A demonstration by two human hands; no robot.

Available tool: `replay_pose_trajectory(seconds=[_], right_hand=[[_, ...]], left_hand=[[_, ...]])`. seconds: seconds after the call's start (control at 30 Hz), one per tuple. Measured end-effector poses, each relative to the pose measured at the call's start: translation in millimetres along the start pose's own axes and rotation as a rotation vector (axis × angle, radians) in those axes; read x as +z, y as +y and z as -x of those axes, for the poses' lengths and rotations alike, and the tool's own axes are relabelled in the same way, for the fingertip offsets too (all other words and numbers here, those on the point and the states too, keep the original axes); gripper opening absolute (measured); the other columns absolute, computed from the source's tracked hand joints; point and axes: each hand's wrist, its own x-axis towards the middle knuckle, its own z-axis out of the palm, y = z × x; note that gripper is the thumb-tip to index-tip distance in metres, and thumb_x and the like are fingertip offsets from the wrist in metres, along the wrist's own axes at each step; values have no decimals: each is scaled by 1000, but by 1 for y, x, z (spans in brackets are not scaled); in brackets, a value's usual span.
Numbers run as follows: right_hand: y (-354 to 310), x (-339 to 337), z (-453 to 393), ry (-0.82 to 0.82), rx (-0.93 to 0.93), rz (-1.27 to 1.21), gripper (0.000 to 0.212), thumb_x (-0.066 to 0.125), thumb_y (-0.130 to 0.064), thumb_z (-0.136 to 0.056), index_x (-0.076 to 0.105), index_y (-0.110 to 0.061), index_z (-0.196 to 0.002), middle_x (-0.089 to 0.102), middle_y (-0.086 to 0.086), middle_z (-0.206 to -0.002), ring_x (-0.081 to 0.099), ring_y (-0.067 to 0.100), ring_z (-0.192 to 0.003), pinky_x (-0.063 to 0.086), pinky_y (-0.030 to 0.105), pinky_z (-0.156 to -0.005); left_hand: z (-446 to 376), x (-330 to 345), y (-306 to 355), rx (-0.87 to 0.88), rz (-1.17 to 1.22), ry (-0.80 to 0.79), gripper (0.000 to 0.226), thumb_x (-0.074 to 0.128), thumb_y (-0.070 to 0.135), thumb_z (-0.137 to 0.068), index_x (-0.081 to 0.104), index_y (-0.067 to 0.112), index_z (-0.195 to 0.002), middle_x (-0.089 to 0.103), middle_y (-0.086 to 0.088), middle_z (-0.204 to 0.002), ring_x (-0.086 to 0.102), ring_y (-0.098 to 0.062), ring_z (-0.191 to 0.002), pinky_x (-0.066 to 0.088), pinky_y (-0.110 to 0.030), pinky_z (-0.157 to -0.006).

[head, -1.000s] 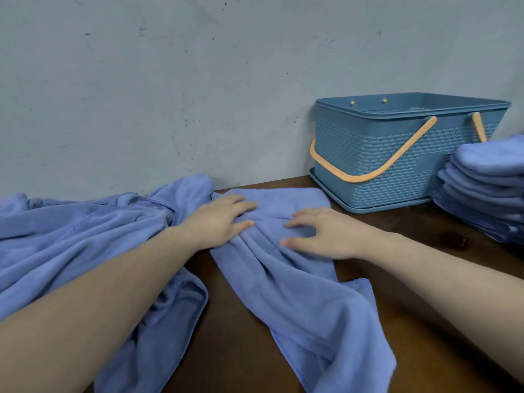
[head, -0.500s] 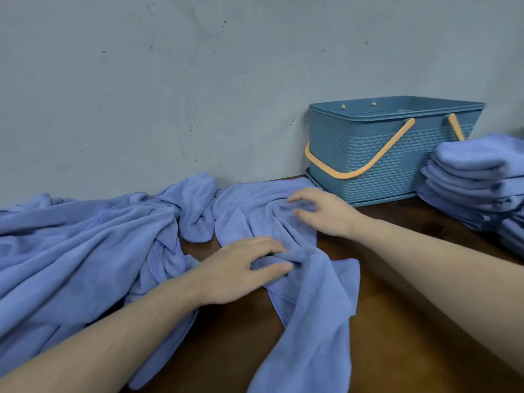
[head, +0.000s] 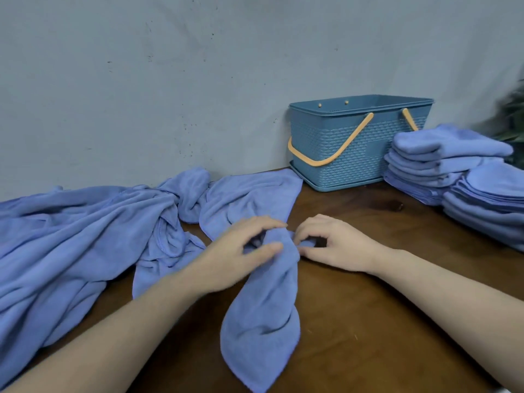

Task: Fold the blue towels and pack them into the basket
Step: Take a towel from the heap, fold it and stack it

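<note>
A loose blue towel [head: 263, 313] lies lengthwise across the middle of the brown table [head: 368, 321], bunched at its waist. My left hand [head: 241, 251] grips the bunched part from the left, thumb and fingers curled round the cloth. My right hand [head: 331, 242] pinches the towel's edge from the right. The blue basket [head: 354, 154] with orange handles stands against the wall at the back right, apart from both hands. Its inside is hidden from here.
A heap of unfolded blue towels [head: 79, 245] covers the table's left side. Two stacks of folded blue towels [head: 459, 168] sit at the right, beside the basket. A grey wall [head: 198, 80] runs behind. A dark plant [head: 513, 117] shows at the far right edge.
Both hands have come together at the towel's middle and closed on the cloth, gathering it into a narrow bunch. Earlier they lay flatter on the towel, further apart.
</note>
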Motion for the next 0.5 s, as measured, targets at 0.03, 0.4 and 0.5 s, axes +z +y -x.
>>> replay_pose_trajectory(seconds=[0.03,0.4,0.5], right_hand=[[-2,-1,3,33,21,-4,18,63,-47,-86,72,-33,-93,69,-22,-99,61,9,-95,49,36,-89],[-16,-6,38,149,-36,-73,9,62,-26,-96,62,-23,-87,67,-15,-102,62,14,-100,46,26,-91],[-27,-11,43,151,81,-250,13,61,-11,-99,58,-19,-88,71,-9,-98,66,11,-94,48,28,-81]], left_hand=[[4,6,1,65,-78,-21,38,60,54,-89,60,36,-123,60,18,-129,53,-3,-124,42,-22,-104],[31,-3,-15,-43,48,97,9,75,27,-90,69,21,-91,57,15,-128,59,-7,-119,47,-19,-93],[29,-5,-9,-92,120,177,10,72,9,-90,73,18,-91,59,6,-124,63,-4,-103,48,-15,-87]])
